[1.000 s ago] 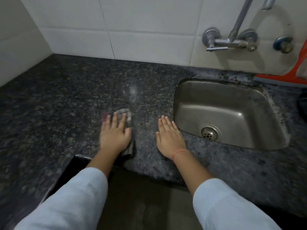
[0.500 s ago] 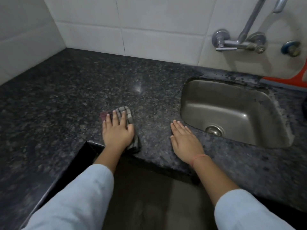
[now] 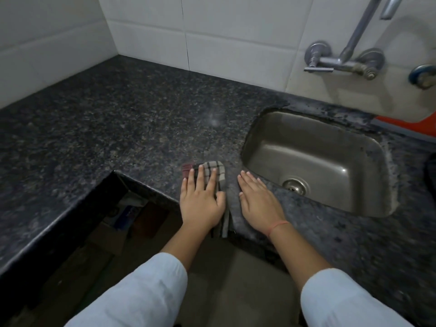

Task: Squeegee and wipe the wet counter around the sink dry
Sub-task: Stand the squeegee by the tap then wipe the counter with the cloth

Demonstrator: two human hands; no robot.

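Pale blue-white long sleeves (image 3: 141, 293) were worn, pushed up to mid-forearm on both arms. A thin orange-red thread bracelet (image 3: 278, 225) was tied around the right wrist, at 3 o'clock of the bare left wrist.

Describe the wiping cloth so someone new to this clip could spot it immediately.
Start at the steel sink set in the dark speckled counter, then move left to the counter's front edge. The cloth lies flat there under the left hand. It is the only checked fabric, grey and cream with a maroon end.
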